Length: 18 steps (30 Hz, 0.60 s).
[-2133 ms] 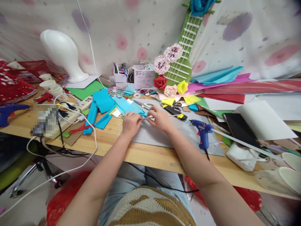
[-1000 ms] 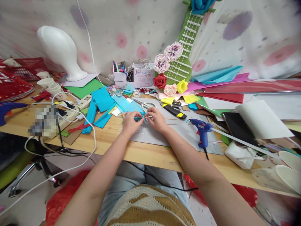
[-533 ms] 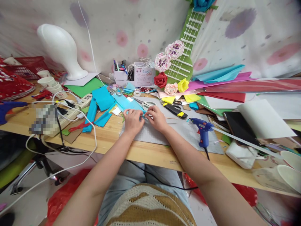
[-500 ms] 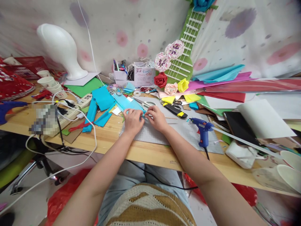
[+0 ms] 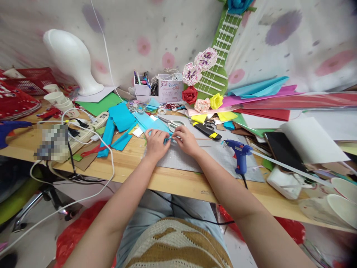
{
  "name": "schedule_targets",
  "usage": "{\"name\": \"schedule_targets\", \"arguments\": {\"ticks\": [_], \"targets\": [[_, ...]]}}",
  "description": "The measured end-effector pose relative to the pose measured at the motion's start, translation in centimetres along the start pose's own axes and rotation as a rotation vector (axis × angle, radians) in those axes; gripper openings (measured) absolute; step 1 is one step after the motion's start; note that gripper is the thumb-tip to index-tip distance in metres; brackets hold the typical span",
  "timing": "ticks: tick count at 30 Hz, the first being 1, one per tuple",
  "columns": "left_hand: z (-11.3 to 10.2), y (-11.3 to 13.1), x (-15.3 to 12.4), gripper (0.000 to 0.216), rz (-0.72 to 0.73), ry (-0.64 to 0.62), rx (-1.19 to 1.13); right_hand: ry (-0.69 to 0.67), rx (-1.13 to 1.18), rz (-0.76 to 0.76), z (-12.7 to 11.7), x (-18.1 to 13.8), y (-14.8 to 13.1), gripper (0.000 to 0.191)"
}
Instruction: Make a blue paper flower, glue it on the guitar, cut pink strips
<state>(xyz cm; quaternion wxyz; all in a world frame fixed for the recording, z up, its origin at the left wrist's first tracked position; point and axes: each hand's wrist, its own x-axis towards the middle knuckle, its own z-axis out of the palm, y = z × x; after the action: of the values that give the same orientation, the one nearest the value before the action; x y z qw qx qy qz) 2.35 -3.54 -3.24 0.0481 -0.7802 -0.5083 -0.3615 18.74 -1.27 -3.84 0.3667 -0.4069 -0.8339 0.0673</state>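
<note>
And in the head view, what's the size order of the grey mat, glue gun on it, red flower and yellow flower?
1. Grey mat
2. Glue gun
Red flower and yellow flower: too alike to rank.

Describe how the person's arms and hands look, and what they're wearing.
The left hand and right hand are bare, with no gloves or visible jewellery. The left arm and right arm show no sleeves within view. The knitted top has wavy off-white and golden-brown bands; the trousers are pale blue.
</note>
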Motion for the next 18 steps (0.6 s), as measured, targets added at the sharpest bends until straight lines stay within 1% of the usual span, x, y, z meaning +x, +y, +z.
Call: {"name": "schedule_targets", "arguments": {"ticks": [6, 8, 12, 18], "targets": [[0.14, -0.66, 0.09, 0.008, -0.082, -0.036, -0.058, -0.042, -0.025, -0.010, -0.43, -0.08, -0.15, 0.013], [0.07, -0.75, 0.15, 0.011, -0.075, -0.053, -0.053, -0.055, -0.026, -0.019, -0.68, -0.13, -0.25, 0.011], [-0.31, -0.71, 0.27, 0.015, -0.036, -0.074, -0.032, -0.067, -0.015, -0.037, -0.98, -0.16, -0.14, 0.012], [-0.66, -0.87, 0.34, 0.015, -0.016, -0.080, -0.039, -0.044, -0.003, -0.081, -0.60, -0.02, 0.35, 0.011]]}}
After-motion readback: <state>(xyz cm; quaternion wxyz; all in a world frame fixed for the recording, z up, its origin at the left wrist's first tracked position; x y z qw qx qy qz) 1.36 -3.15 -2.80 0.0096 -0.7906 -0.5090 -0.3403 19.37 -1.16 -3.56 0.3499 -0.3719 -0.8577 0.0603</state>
